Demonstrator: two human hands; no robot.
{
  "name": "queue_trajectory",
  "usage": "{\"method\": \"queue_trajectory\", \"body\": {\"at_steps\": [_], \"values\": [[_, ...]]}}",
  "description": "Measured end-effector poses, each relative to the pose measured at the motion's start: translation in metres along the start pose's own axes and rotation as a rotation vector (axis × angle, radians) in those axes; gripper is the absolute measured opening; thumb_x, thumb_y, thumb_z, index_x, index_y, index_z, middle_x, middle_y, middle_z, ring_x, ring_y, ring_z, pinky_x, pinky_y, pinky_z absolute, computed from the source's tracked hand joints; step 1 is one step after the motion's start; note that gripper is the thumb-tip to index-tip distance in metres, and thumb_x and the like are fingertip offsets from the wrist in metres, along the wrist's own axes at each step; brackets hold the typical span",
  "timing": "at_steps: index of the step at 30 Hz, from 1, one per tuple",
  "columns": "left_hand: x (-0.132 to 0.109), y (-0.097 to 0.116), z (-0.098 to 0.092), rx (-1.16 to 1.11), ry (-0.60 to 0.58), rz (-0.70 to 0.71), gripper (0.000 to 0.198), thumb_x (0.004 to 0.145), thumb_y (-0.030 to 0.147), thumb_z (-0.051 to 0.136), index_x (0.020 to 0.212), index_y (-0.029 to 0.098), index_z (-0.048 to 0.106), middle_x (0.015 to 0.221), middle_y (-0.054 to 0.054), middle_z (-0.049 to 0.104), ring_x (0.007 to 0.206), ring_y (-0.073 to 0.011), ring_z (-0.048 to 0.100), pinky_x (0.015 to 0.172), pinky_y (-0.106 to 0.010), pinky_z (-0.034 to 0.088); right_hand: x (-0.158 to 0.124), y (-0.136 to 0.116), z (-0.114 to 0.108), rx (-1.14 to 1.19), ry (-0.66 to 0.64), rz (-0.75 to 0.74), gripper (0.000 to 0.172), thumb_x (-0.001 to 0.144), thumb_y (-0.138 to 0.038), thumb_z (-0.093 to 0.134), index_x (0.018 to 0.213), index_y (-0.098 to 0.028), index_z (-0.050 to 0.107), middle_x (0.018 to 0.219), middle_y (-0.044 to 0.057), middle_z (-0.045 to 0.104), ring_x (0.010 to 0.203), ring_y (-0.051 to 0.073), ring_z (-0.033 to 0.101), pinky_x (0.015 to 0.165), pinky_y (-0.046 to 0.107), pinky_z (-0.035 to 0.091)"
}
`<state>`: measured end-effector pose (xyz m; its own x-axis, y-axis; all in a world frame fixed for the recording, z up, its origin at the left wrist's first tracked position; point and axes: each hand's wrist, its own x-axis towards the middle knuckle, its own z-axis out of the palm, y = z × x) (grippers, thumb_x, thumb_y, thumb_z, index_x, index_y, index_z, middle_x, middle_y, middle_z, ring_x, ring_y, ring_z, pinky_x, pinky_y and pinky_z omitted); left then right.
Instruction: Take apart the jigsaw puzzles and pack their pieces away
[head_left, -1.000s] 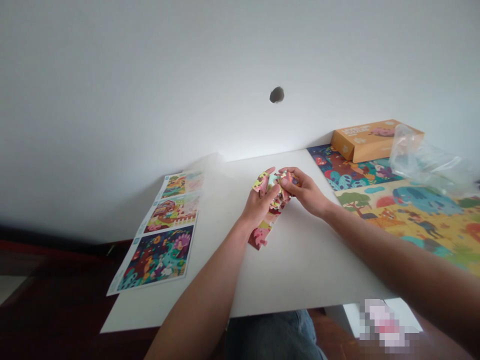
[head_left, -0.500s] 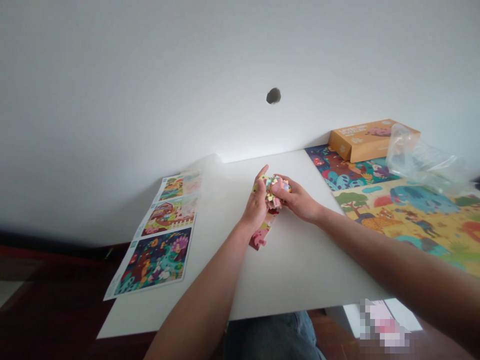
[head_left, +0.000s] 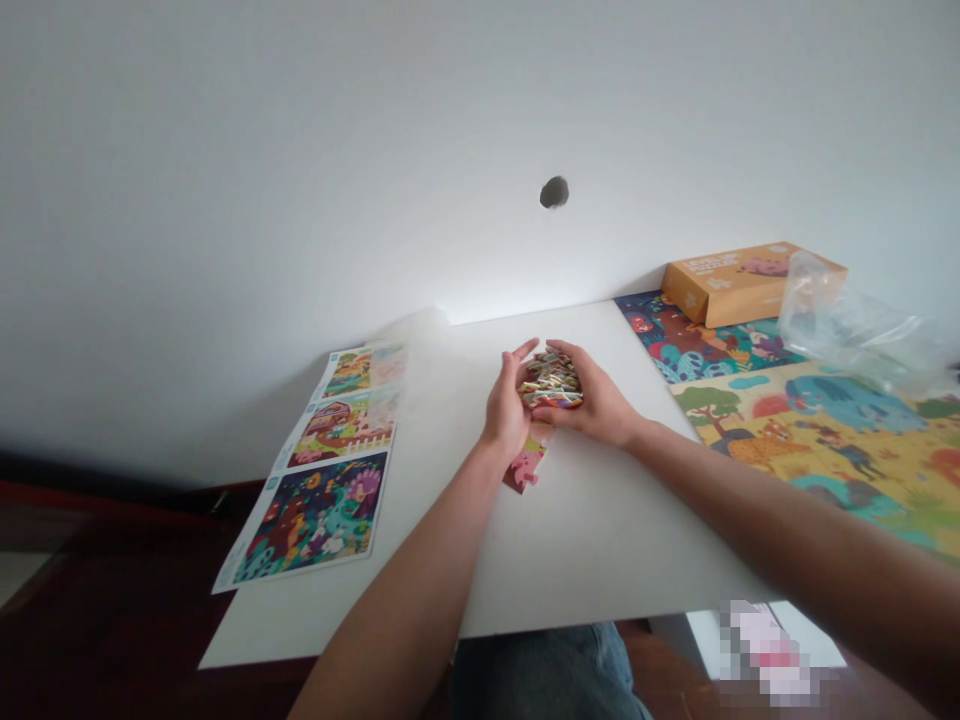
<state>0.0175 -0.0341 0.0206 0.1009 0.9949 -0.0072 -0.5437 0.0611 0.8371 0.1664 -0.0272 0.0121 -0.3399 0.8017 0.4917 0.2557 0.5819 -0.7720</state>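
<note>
Between my two hands is a thick bunch of jigsaw puzzle pieces (head_left: 553,376), their pale edges turned toward me. My left hand (head_left: 510,400) presses on the bunch from the left, fingers pointing up and away. From the other side my right hand (head_left: 600,395) cups it, thumb along the bottom and fingers over the top. Just below the hands, a short strip of joined puzzle pieces (head_left: 527,465) with a pink pig on it lies on the white table (head_left: 600,540). The strip's far end is hidden by my hands.
At the left lies a sheet of printed pictures (head_left: 322,510), overhanging the table edge. Assembled puzzles (head_left: 780,430) cover the right side. An orange puzzle box (head_left: 750,285) and a clear plastic bag (head_left: 847,330) rest on them. Behind the table stands a wall (head_left: 300,180) with a round hole.
The bunch of puzzle pieces has turned from a loose, jumbled look to showing stacked edges. My right thumb has moved from on top of the pieces to beneath them.
</note>
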Motion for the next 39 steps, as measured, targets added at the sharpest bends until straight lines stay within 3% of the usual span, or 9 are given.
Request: {"method": "queue_trajectory", "body": {"at_steps": [5,9,13,16,19,24,32,36,39], "values": [[0.001,-0.015,-0.002,0.239,0.012,0.063,0.054,0.09,0.062,0.047,0.118,0.017,0.06,0.117,-0.009,0.065,0.111,-0.0238,0.061,0.096,-0.035,0.048,0.0,-0.003,0.005,-0.044,-0.064,-0.058,0.082,0.073,-0.033,0.077,0.143,-0.022,0.036,0.135,0.014,0.049,0.124,0.03,0.049,0.107,0.046,0.039],[-0.007,0.004,-0.003,0.644,0.078,0.415,0.036,0.096,0.044,0.043,0.115,0.021,0.062,0.122,-0.009,0.062,0.118,-0.0236,0.055,0.103,-0.037,0.041,0.001,-0.006,0.005,0.095,0.028,0.145,0.081,0.072,-0.038,0.078,0.141,-0.02,0.038,0.132,0.013,0.054,0.118,0.028,0.054,0.104,0.045,0.042],[-0.014,0.027,-0.008,1.21,0.512,0.758,0.041,0.083,0.014,0.051,0.123,0.02,0.056,0.126,-0.013,0.055,0.126,-0.0299,0.044,0.11,-0.049,0.029,0.003,-0.003,0.002,0.325,0.113,0.35,0.085,0.069,-0.041,0.081,0.14,-0.021,0.039,0.126,0.011,0.058,0.105,0.024,0.061,0.097,0.041,0.048],[-0.013,0.037,-0.021,1.548,0.858,0.663,0.068,0.069,0.003,0.053,0.135,0.018,0.047,0.138,-0.021,0.042,0.132,-0.0389,0.033,0.101,-0.059,0.028,0.005,0.001,-0.002,0.422,0.184,0.438,0.085,0.065,-0.041,0.084,0.137,-0.022,0.043,0.124,0.01,0.059,0.098,0.022,0.063,0.09,0.039,0.052],[-0.007,0.045,-0.041,1.737,0.941,0.493,0.058,0.069,0.005,0.053,0.126,0.018,0.056,0.13,-0.022,0.048,0.124,-0.0423,0.04,0.093,-0.061,0.03,0.007,0.002,-0.009,0.545,0.206,0.501,0.081,0.065,-0.041,0.083,0.135,-0.022,0.046,0.112,0.007,0.063,0.086,0.021,0.065,0.076,0.036,0.055],[0.003,0.051,-0.06,1.73,0.793,0.361,0.025,0.083,0.018,0.049,0.095,0.018,0.071,0.088,-0.012,0.063,0.085,-0.0278,0.058,0.087,-0.047,0.039,0.01,-0.002,-0.028,0.904,0.012,0.435,0.059,0.071,-0.042,0.076,0.122,-0.018,0.057,0.101,0.008,0.068,0.086,0.022,0.066,0.076,0.035,0.054],[0.001,0.017,-0.024,1.224,0.252,0.496,0.04,0.081,0.032,0.059,0.119,0.021,0.065,0.071,0.002,0.056,0.062,-0.0126,0.055,0.066,-0.024,0.045,0.001,-0.015,-0.036,1.072,-0.559,0.47,0.072,0.06,-0.034,0.082,0.125,-0.014,0.057,0.109,0.012,0.069,0.091,0.026,0.067,0.079,0.038,0.056],[-0.004,0.016,-0.017,1.18,0.168,0.498,0.039,0.085,0.035,0.055,0.118,0.02,0.07,0.062,0.003,0.049,0.055,-0.0099,0.045,0.057,-0.022,0.039,0.003,-0.016,-0.03,1.085,-0.538,0.473,0.071,0.063,-0.033,0.082,0.127,-0.015,0.056,0.11,0.01,0.069,0.093,0.025,0.067,0.08,0.035,0.056],[-0.007,0.023,-0.016,1.246,0.249,0.58,0.037,0.086,0.036,0.056,0.115,0.019,0.072,0.057,0.004,0.045,0.052,-0.0089,0.037,0.056,-0.021,0.038,0.004,-0.013,-0.031,1.066,-0.403,0.487,0.082,0.061,-0.033,0.083,0.135,-0.018,0.05,0.112,0.009,0.067,0.094,0.025,0.066,0.081,0.036,0.056]]}}
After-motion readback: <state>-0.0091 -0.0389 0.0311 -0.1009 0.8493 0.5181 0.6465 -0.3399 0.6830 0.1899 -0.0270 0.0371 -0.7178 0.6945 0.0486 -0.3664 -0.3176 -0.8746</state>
